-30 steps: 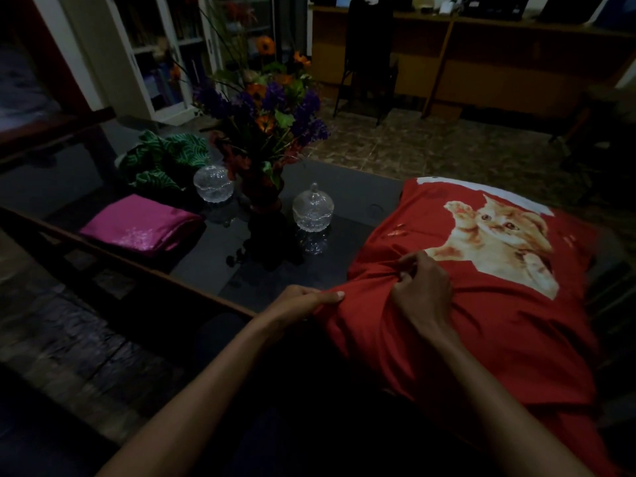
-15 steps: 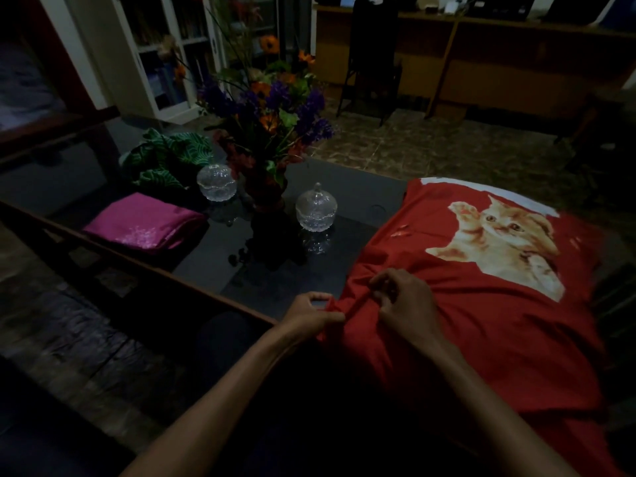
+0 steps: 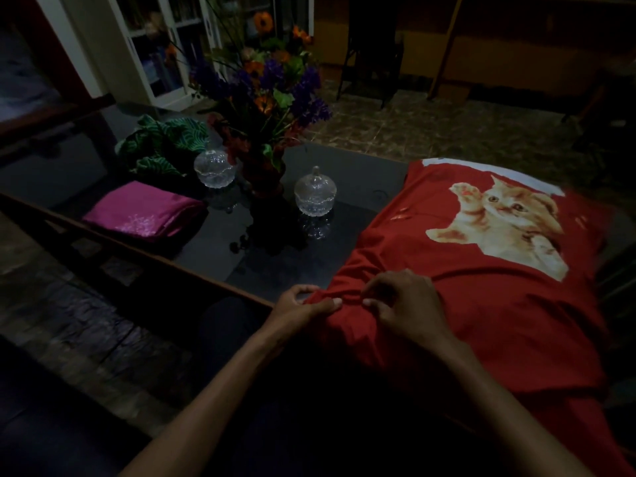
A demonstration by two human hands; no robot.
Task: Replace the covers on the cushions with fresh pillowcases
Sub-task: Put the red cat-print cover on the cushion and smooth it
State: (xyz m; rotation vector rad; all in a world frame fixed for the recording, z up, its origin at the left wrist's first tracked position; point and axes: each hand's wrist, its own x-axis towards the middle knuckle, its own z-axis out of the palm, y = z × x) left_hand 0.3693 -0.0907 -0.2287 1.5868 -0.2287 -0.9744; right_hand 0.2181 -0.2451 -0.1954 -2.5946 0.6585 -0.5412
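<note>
Head view: left hand [image 3: 303,306] and right hand [image 3: 406,304] both pinched on soft, wrinkled red pillowcase [image 3: 481,304].

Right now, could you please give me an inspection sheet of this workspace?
Surface: dark glossy table, reflective, wooden rail along its near edge.
Job's things: red cat-print pillowcase over a cushion at the table's right end; folded magenta cloth and crumpled green patterned cloth to the left.
Clutter: flower vase mid-table, with two lidded glass bowls beside it.
Hands: left hand and right hand both pinch the red fabric at its near left corner.
Cables: nothing seen.
Surroundings: dim room, tiled floor, white bookcase behind, wooden desk at the back.
</note>
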